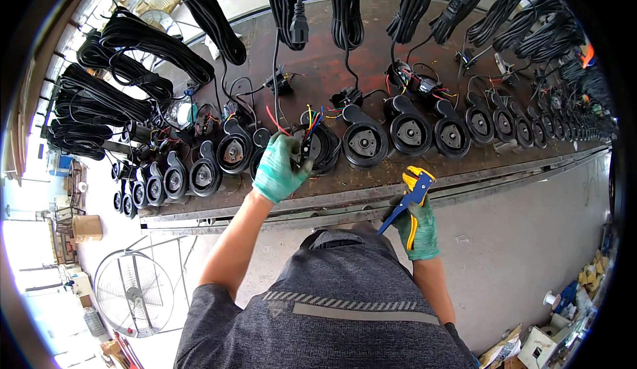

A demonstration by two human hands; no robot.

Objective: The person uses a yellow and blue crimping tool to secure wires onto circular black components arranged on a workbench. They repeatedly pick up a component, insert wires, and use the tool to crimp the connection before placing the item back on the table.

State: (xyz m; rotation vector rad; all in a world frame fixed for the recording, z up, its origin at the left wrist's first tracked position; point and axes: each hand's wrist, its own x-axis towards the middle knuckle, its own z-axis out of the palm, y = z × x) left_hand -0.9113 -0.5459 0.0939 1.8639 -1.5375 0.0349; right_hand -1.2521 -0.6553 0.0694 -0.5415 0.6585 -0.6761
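Observation:
My left hand, in a green work glove, is over the workbench with its fingers bent in around wires. A red wire runs to its fingertips, and coloured wires fan up beside it from a black part; the exact grip is partly hidden. Just right of that hand lies a round black wheel-shaped housing. In front of the bench edge, my right hand, also gloved, is closed around the handles of a blue and yellow wire stripper. The tool's head points up, away from the bench parts.
Several black round housings line the bench's near edge. Coiled black cables hang along the far side, with wired switch parts below. A large floor fan stands at left; boxes and spools lie at lower right.

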